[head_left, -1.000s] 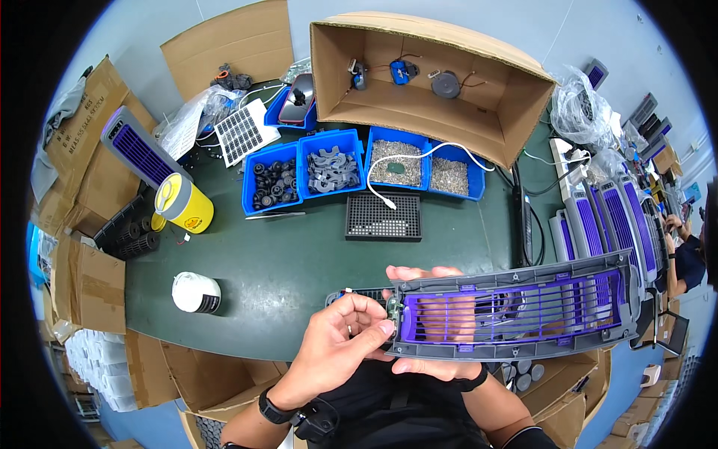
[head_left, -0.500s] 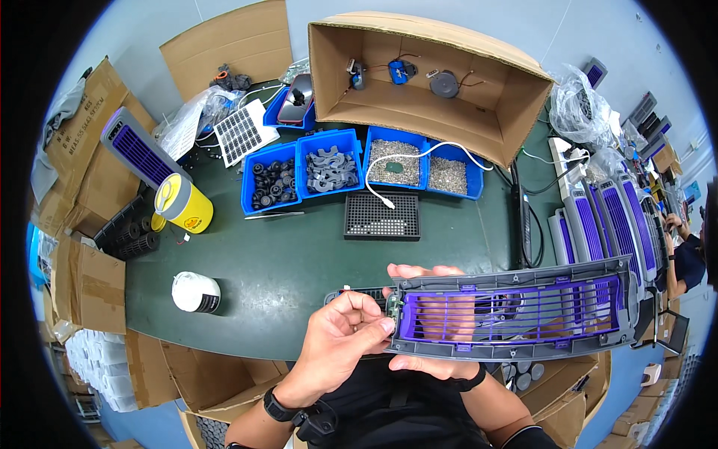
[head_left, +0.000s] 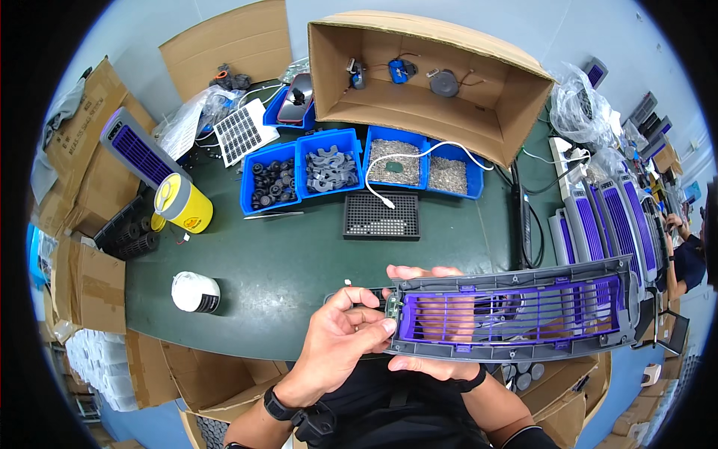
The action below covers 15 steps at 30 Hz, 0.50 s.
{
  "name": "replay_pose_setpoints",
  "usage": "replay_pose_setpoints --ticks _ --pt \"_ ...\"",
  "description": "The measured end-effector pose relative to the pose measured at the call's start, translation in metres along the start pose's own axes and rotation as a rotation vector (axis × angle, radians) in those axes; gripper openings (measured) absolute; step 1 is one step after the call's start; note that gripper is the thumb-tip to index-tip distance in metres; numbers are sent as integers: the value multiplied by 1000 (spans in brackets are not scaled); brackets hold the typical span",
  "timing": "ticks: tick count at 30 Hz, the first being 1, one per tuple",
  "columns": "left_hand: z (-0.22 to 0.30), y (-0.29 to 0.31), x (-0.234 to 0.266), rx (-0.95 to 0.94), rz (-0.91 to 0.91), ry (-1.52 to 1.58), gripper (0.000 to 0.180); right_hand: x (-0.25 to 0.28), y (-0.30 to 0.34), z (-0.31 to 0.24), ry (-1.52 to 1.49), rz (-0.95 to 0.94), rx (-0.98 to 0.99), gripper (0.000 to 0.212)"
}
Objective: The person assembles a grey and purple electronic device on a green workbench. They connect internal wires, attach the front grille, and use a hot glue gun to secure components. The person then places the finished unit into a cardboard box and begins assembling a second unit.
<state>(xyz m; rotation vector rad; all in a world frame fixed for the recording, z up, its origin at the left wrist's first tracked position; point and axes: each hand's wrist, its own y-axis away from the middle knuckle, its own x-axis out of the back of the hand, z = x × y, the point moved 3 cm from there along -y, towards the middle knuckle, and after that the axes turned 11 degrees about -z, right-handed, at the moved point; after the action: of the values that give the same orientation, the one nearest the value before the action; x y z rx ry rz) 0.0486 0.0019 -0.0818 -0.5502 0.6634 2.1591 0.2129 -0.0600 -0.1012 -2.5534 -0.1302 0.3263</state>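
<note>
A grey fan housing cover (head_left: 516,349) with a purple grille (head_left: 516,313) is held level above the near side of the bench. Beneath and around it is my right hand (head_left: 434,364), closed with fingers over the far edge and thumb along the near edge; part of the palm shows through the slats. My left hand (head_left: 345,329) is closed at the cover's left end, thumb and fingers pinching a small green circuit board (head_left: 394,305) there. A dark part (head_left: 374,290) lies mostly hidden behind my left fingers.
Blue bins (head_left: 271,200) of small parts stand along the back, near a black perforated tray (head_left: 382,217) and an open cardboard box (head_left: 419,97). At left are a white tub (head_left: 196,292) and a yellow container (head_left: 185,203). Assembled fans (head_left: 589,224) line the right; another person (head_left: 686,258) works beyond.
My left fingers have shifted slightly at the circuit board, and a tiny white piece shows a little higher above them. The cover and my right hand stay in place.
</note>
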Motion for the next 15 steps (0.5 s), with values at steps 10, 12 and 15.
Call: replay_pose_setpoints --ticks 10,12,15 --pt "22 24 4 -66 209 -370 18 -2 -2 -3 5 16 -20 113" --pt "23 27 10 -149 290 -506 14 -2 -2 -2 16 12 -23 113" --pt "24 23 19 -410 360 -704 17 -3 -2 -2 24 18 -32 114"
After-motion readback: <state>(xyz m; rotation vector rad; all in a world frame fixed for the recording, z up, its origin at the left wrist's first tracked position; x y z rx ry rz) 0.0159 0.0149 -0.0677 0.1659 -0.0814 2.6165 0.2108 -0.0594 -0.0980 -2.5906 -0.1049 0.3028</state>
